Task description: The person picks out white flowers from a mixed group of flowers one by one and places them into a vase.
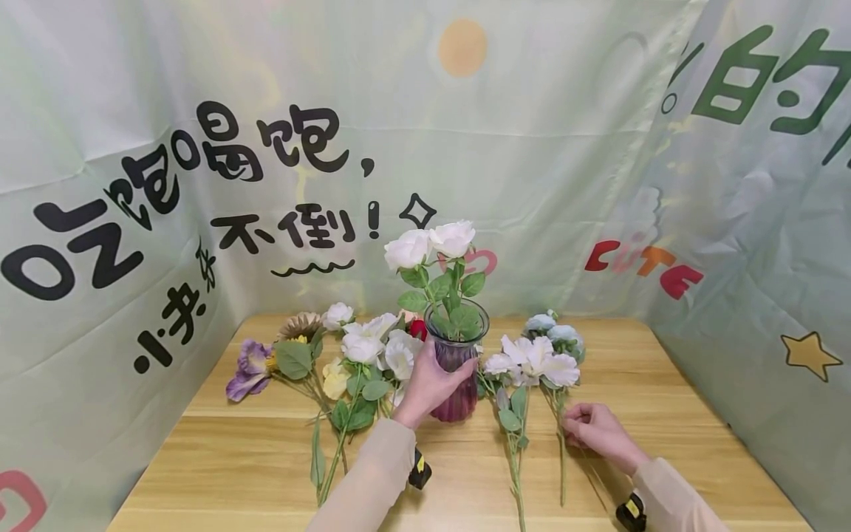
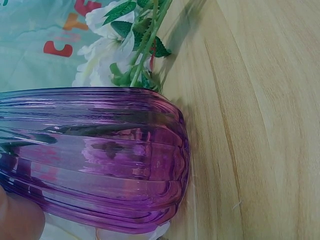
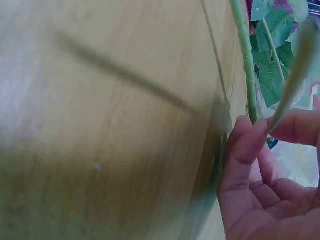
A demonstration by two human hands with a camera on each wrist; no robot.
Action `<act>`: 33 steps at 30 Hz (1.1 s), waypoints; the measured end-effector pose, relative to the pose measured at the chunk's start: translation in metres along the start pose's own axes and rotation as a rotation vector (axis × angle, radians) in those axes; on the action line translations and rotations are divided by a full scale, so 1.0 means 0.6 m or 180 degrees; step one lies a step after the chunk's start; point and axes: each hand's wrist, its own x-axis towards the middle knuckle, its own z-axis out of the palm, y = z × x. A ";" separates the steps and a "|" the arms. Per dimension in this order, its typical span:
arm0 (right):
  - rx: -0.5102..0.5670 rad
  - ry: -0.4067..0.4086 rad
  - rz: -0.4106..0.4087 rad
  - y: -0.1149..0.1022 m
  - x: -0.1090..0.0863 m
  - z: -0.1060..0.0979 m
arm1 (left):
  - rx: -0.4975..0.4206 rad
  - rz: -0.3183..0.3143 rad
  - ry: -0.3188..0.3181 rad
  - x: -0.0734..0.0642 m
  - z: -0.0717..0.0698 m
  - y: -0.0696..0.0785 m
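A purple ribbed glass vase [image 1: 455, 384] stands upright near the middle of the table, with two white roses [image 1: 431, 245] and their green leaves rising out of its mouth. My left hand [image 1: 435, 380] grips the vase from its left side, thumb across the front. In the left wrist view, the glass vase [image 2: 115, 160] has its base close to the wood. At the right, my right hand [image 1: 601, 432] pinches a green flower stem [image 1: 563, 462] between thumb and fingers. The right wrist view has the fingertips [image 3: 259, 127] on that stem [image 3: 247, 65]. White blossoms [image 1: 532, 362] lie above this hand.
Left of the vase lie several artificial flowers: a purple one [image 1: 249, 373], a yellow one [image 1: 335, 378] and white ones [image 1: 364, 340]. Pale blue flowers [image 1: 564, 338] lie at the back right. Printed cloth [image 1: 532, 177] walls off the wooden table [image 1: 233, 473].
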 end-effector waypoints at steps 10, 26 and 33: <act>-0.0877 0.0360 -0.0240 0.002 0.000 -0.014 | -0.0022 -0.0019 -0.0022 0.000 0.000 0.001; -0.1746 0.0637 -0.0409 -0.025 -0.001 -0.038 | -0.0022 -0.0013 -0.0028 -0.001 -0.001 0.003; -0.0900 0.0484 -0.0509 -0.057 -0.009 -0.004 | -0.0002 -0.0004 -0.0016 0.000 -0.001 0.002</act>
